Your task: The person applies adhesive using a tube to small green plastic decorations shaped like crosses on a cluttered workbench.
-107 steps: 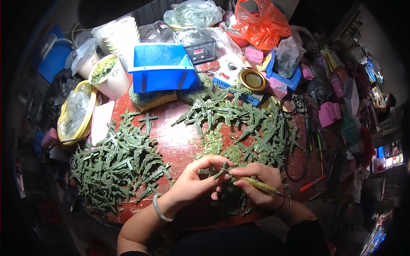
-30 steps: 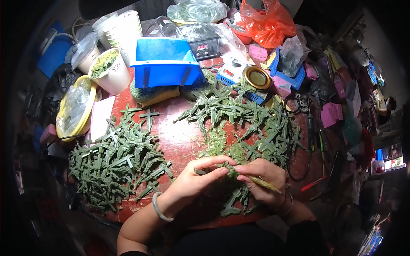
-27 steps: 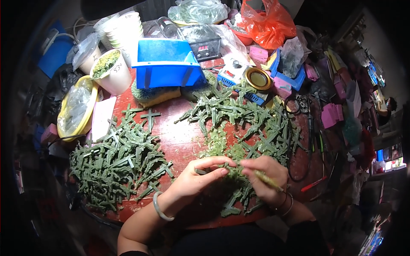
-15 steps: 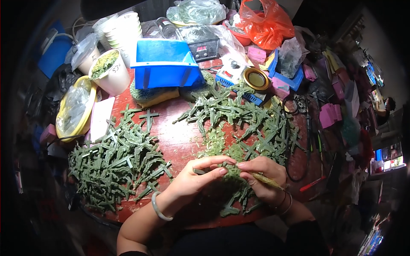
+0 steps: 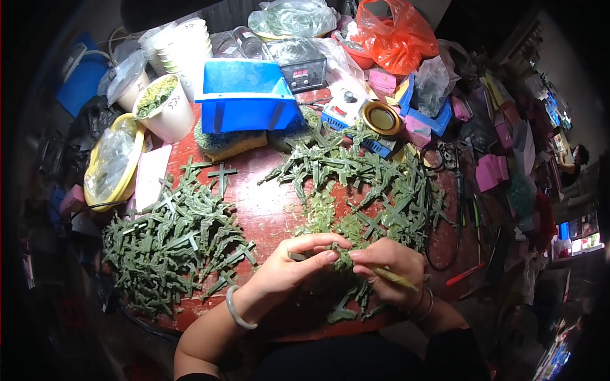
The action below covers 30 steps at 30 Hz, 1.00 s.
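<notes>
My left hand (image 5: 293,261), a pale bangle at its wrist, pinches a small green cross (image 5: 297,256) between thumb and fingers; the fingers hide most of it. Close against those fingertips, my right hand (image 5: 395,259) grips a slim tool with a yellowish wrapped handle (image 5: 399,279). The tool's working end is hidden at the fingertips. Green crosses with figures on them lie in a heap (image 5: 178,244) to the left. A looser pile of similar crosses (image 5: 356,162) spreads beyond my hands and to the right. Pale green shavings (image 5: 321,209) lie in front of my fingers.
Behind the piles stand a blue bin (image 5: 248,95) on sponges, a white cup of green scraps (image 5: 166,111), a box with a lit display (image 5: 302,70) and a white-and-blue device (image 5: 346,109). A yellow-rimmed basin (image 5: 105,159) sits left; a black cable (image 5: 429,244) loops at right.
My right fingertips have shifted slightly left and down along the piece, and the right hand has turned a little. The left hand stays nearly still.
</notes>
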Each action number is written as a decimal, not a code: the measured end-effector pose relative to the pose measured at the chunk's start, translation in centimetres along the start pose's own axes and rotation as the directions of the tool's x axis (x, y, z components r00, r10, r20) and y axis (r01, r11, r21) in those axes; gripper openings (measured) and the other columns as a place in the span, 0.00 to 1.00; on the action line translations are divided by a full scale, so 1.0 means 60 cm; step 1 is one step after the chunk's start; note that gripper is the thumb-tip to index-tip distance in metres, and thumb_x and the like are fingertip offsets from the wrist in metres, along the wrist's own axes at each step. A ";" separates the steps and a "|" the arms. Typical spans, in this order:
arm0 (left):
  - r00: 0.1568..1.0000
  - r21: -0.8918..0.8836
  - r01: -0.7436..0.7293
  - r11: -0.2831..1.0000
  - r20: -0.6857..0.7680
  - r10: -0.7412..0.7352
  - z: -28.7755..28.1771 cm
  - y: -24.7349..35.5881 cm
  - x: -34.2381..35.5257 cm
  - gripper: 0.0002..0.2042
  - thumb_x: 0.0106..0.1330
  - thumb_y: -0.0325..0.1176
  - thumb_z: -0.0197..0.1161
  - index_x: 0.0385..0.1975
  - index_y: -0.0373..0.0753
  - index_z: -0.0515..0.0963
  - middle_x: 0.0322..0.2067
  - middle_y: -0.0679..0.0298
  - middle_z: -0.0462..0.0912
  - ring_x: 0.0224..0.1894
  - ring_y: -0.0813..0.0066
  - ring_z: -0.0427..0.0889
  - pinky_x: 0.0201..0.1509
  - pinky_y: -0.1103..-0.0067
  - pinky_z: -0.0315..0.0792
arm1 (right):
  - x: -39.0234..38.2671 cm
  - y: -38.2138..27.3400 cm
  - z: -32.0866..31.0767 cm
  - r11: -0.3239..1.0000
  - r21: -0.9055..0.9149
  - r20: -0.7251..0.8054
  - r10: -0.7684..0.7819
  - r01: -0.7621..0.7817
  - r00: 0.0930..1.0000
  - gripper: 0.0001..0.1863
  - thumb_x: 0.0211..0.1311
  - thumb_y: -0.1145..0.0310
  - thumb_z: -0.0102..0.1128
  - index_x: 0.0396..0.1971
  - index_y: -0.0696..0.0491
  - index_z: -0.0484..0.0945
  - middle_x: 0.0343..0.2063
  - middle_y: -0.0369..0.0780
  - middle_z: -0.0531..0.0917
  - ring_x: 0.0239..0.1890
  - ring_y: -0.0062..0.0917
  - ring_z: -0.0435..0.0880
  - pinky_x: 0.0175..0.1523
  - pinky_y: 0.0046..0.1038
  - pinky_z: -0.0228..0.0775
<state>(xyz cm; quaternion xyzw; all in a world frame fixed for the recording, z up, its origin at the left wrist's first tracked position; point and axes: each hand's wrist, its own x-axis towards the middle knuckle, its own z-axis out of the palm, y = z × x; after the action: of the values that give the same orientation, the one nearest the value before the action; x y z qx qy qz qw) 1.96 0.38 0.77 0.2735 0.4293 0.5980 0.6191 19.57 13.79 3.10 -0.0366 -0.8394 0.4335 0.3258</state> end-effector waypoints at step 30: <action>0.991 0.009 0.124 0.992 -0.046 -0.124 0.002 0.007 -0.001 0.17 0.68 0.28 0.63 0.56 0.40 0.76 0.25 0.75 0.74 0.27 0.90 0.70 0.30 0.89 0.63 | 0.003 0.005 0.008 0.988 -0.150 0.014 -0.027 0.029 1.000 0.17 0.52 0.76 0.73 0.44 0.51 0.84 0.27 0.36 0.81 0.26 0.26 0.80 0.30 0.26 0.73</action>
<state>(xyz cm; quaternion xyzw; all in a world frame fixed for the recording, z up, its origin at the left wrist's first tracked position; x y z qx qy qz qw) 1.84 0.36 1.19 0.2365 0.4630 0.5618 0.6435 19.05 13.68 2.79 -0.0465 -0.8720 0.3648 0.3231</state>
